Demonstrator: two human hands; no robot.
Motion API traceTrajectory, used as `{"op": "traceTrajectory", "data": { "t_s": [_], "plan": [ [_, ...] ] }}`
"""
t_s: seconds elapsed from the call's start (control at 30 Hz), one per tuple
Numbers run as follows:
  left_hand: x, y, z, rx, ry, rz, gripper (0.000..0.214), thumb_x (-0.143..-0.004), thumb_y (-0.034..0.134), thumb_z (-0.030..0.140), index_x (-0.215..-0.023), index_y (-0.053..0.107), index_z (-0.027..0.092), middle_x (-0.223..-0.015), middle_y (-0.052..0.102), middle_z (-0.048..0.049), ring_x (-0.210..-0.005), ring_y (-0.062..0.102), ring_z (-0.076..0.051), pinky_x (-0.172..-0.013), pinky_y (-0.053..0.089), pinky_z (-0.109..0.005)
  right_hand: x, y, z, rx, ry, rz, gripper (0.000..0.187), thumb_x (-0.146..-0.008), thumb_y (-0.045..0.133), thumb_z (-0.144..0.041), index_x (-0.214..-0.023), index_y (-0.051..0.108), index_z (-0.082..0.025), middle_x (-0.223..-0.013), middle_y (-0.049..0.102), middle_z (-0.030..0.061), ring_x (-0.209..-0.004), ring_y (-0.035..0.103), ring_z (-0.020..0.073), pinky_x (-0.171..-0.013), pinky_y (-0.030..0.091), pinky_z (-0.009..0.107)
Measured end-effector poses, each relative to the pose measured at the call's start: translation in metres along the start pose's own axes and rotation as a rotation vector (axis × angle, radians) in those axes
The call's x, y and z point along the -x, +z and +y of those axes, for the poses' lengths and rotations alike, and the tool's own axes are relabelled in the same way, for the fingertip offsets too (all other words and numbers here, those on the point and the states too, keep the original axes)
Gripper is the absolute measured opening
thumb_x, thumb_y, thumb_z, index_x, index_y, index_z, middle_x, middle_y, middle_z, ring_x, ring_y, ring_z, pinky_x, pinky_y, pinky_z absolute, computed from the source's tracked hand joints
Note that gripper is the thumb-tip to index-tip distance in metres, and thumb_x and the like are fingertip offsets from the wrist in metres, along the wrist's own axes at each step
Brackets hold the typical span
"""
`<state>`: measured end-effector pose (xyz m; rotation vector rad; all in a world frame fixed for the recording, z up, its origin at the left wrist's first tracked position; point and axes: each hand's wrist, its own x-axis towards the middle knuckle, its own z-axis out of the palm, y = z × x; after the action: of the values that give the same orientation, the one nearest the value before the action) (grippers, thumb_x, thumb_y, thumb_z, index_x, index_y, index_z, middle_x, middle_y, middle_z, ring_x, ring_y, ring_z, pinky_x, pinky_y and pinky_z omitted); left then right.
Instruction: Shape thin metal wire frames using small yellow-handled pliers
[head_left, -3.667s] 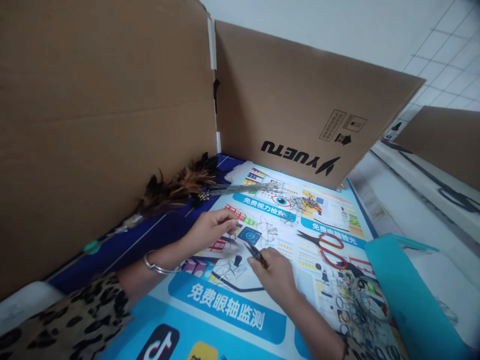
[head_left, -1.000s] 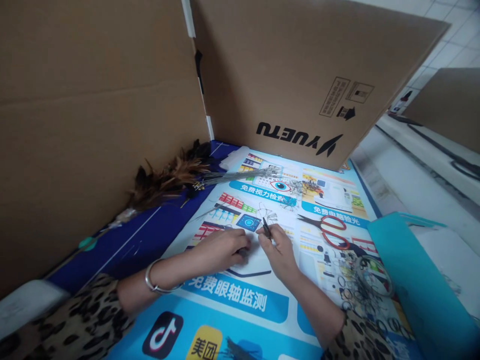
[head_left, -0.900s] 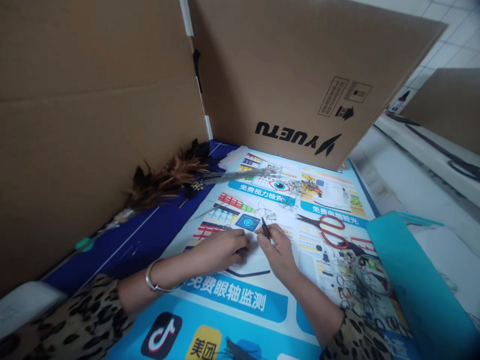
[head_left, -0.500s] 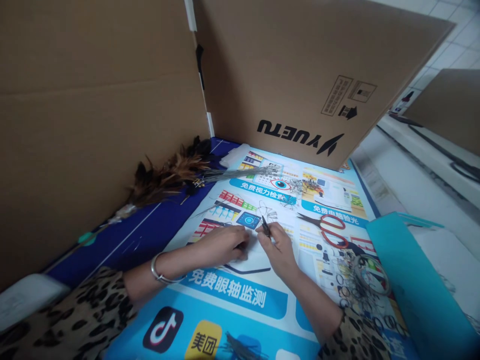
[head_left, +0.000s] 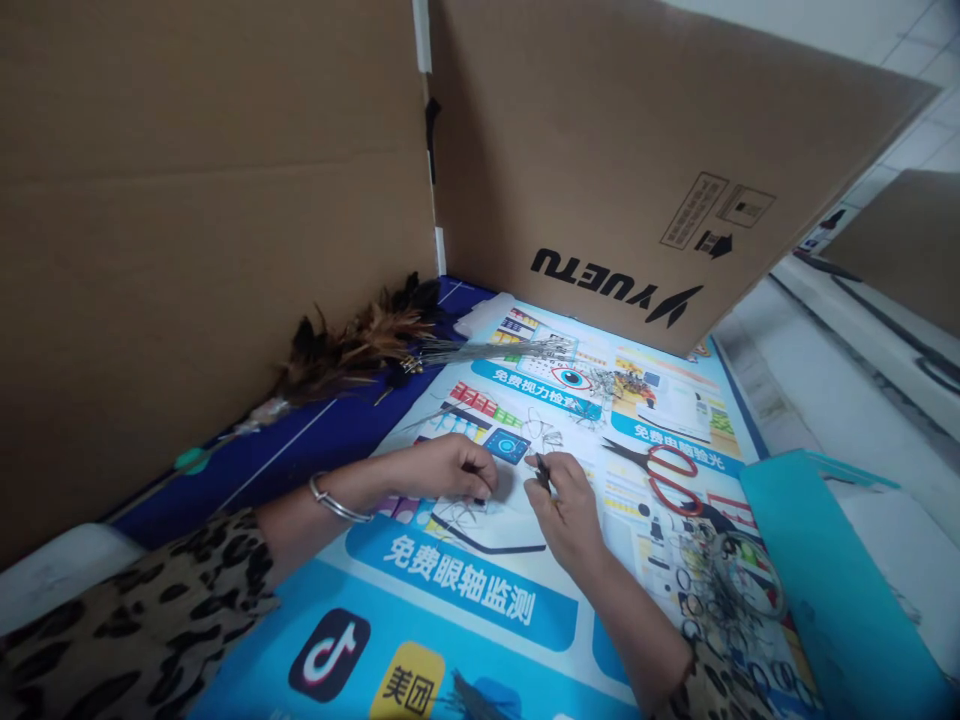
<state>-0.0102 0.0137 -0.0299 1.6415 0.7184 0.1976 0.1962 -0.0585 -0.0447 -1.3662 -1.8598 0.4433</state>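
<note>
My left hand [head_left: 448, 468], with a silver bangle [head_left: 335, 500] on its wrist, lies on the printed poster [head_left: 465, 590] with the fingers curled and pinched on something thin that I cannot make out. My right hand [head_left: 566, 505] sits close beside it, closed round small dark pliers [head_left: 542, 472] whose tip points up and away. Thin bent wire pieces [head_left: 541, 436] lie on the poster just beyond both hands. Both forearms wear leopard-print sleeves.
Red-handled scissors [head_left: 660, 472] lie right of my hands. A pile of small wire rings [head_left: 720, 590] sits at the right, beside a teal bag [head_left: 832, 590]. Brown feathers [head_left: 352, 350] on wire stems [head_left: 487, 350] lie at the back left. Cardboard walls [head_left: 600, 150] enclose the back and left.
Both hands have come together on the poster; the left drew in toward the right. In the last second they barely move while the view shifts slightly.
</note>
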Motion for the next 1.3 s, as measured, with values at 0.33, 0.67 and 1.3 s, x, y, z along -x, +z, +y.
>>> {"op": "traceTrajectory", "data": {
  "t_s": [0.33,0.67,1.3],
  "plan": [
    [0.003,-0.007,0.0,0.152,-0.007,0.112,0.023,-0.076,0.055,0.039,-0.075,0.053,0.016,-0.06,0.062,0.0011,-0.046,0.051,-0.008,-0.038,0.03,-0.017,-0.003,-0.011,0.006,0.602,-0.197,-0.104,0.031,-0.08,0.053,-0.043,-0.1,0.062,-0.022,-0.08,0.049,0.0082,-0.078,0.043,0.0223,-0.07,0.035,0.036],
    [0.002,-0.004,-0.001,0.305,-0.012,0.061,0.031,-0.071,0.06,0.046,-0.074,0.055,0.015,-0.065,0.066,-0.0012,-0.048,0.059,-0.011,-0.035,0.033,-0.016,0.0,-0.013,0.007,0.818,-0.412,0.009,0.03,-0.079,0.054,-0.043,-0.102,0.059,-0.024,-0.075,0.048,0.0052,-0.073,0.039,0.02,-0.066,0.028,0.035],
    [0.003,-0.002,0.001,0.341,-0.038,0.041,0.025,-0.073,0.059,0.041,-0.07,0.056,0.016,-0.061,0.065,0.0005,-0.046,0.058,-0.009,-0.035,0.031,-0.016,0.001,-0.013,0.006,0.854,-0.475,0.018,0.027,-0.081,0.053,-0.042,-0.1,0.059,-0.024,-0.072,0.046,0.0035,-0.071,0.038,0.0181,-0.064,0.026,0.034]
  ]
}}
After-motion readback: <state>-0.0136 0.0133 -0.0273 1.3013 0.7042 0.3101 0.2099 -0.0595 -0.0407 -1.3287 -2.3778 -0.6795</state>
